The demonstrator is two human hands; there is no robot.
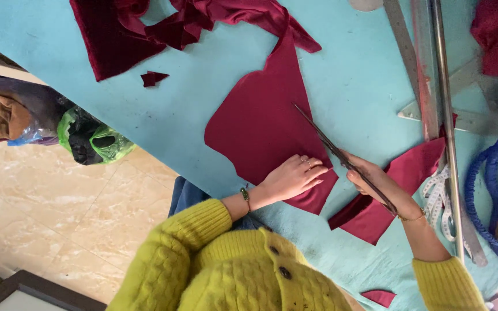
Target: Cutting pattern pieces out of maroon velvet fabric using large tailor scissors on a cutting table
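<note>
Left hand lies flat, fingers spread, on maroon cloth; right hand at its 3 o'clock has a closed grip on scissors, handles hidden.

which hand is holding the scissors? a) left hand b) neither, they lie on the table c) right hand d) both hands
c: the right hand grips the scissors, their blades at the edge of the dark red fabric piece, while the left hand lies flat on that fabric.

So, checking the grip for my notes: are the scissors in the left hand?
No, the right hand holds the scissors; the left hand lies flat on the red fabric.
</note>
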